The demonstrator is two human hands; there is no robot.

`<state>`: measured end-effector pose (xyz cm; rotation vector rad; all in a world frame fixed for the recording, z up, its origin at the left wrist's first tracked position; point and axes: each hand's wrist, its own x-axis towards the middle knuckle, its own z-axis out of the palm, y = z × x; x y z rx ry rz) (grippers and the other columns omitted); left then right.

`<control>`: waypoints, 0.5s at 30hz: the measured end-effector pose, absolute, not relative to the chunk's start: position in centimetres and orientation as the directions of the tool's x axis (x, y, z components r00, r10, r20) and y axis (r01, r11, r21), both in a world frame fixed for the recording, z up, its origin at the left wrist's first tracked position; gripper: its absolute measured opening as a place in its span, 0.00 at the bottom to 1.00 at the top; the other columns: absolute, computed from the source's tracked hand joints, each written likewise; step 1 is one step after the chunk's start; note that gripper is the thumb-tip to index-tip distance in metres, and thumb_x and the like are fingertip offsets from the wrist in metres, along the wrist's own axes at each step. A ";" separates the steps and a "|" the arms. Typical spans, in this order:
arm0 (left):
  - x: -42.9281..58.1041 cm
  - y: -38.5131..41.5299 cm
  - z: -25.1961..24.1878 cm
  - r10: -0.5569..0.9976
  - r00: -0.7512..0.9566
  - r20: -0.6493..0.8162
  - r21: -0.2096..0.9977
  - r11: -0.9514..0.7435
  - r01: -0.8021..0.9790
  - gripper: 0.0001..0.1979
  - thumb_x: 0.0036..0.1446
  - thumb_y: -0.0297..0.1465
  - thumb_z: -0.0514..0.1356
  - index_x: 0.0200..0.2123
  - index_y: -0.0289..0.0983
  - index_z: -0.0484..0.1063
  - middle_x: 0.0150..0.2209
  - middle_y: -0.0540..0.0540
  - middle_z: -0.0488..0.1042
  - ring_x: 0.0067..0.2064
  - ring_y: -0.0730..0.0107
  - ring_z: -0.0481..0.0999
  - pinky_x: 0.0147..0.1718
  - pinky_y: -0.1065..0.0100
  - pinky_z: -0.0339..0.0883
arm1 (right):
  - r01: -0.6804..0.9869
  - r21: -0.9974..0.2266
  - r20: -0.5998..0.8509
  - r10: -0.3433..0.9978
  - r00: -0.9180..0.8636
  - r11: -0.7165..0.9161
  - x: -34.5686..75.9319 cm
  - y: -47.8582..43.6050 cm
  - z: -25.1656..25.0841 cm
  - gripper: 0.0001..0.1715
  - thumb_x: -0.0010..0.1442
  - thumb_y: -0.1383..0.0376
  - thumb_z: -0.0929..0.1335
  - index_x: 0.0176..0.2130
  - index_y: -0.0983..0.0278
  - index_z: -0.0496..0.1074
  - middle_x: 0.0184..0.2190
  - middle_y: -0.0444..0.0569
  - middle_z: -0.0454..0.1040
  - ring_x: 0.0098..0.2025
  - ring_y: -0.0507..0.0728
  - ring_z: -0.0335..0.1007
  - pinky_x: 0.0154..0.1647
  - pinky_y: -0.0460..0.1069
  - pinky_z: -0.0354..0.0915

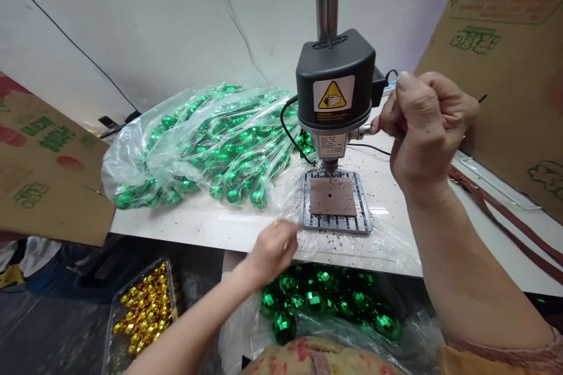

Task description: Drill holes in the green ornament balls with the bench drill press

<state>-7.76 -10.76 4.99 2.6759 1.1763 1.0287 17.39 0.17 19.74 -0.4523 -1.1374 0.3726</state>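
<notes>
A small bench drill press with a black motor housing stands on the white table. My right hand is raised at its right side, fingers closed around the feed lever. Below the drill chuck, a brown square board with one dark hole lies on the slotted metal base. Near the base's front left corner is my left hand, its fingers curled together. What they hold, if anything, is hidden. Faceted green balls lie in clear plastic at my lap, below the table edge.
A clear plastic bag full of green balls lies left of the drill. Cardboard boxes flank the table on both sides. A clear tray of gold balls is at lower left. Dark shavings surround the base; a brown strap lies right.
</notes>
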 end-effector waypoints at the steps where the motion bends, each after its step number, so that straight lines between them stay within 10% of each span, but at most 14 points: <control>1: -7.3 -7.5 5.6 0.711 0.451 0.539 0.330 -0.671 0.664 0.15 0.65 0.22 0.52 0.51 0.39 0.72 0.40 0.43 0.80 0.41 0.64 0.80 0.42 0.64 0.73 | -0.055 -0.523 0.779 0.503 0.374 0.851 17.4 0.2 19.7 0.28 0.63 0.58 0.72 0.18 0.60 0.58 0.14 0.40 0.54 0.16 0.48 0.50 0.17 0.50 0.55; 4: -6.1 2.1 6.1 0.864 0.355 0.357 0.329 -0.472 0.818 0.17 0.62 0.18 0.49 0.48 0.36 0.72 0.42 0.41 0.79 0.43 0.62 0.79 0.45 0.62 0.73 | -0.064 -0.510 0.787 0.496 0.368 0.858 17.4 0.2 19.7 0.28 0.64 0.59 0.71 0.19 0.60 0.58 0.14 0.40 0.54 0.16 0.47 0.50 0.16 0.49 0.55; 8: -5.8 10.1 6.1 0.948 0.303 0.102 -0.060 -0.298 0.953 0.23 0.60 0.14 0.49 0.55 0.34 0.71 0.56 0.33 0.74 0.58 0.53 0.72 0.55 0.57 0.68 | -0.045 -0.494 0.808 0.477 0.347 0.868 17.4 0.3 19.6 0.28 0.65 0.58 0.70 0.19 0.61 0.57 0.14 0.38 0.53 0.15 0.46 0.49 0.16 0.47 0.57; 15: -6.8 12.8 5.3 0.965 0.264 -0.002 -0.219 -0.258 0.941 0.19 0.63 0.18 0.49 0.52 0.29 0.73 0.60 0.27 0.68 0.64 0.42 0.65 0.56 0.50 0.63 | -0.065 -0.489 0.794 0.474 0.381 0.870 17.1 0.1 19.8 0.29 0.64 0.56 0.71 0.20 0.61 0.57 0.14 0.37 0.54 0.15 0.46 0.49 0.15 0.47 0.54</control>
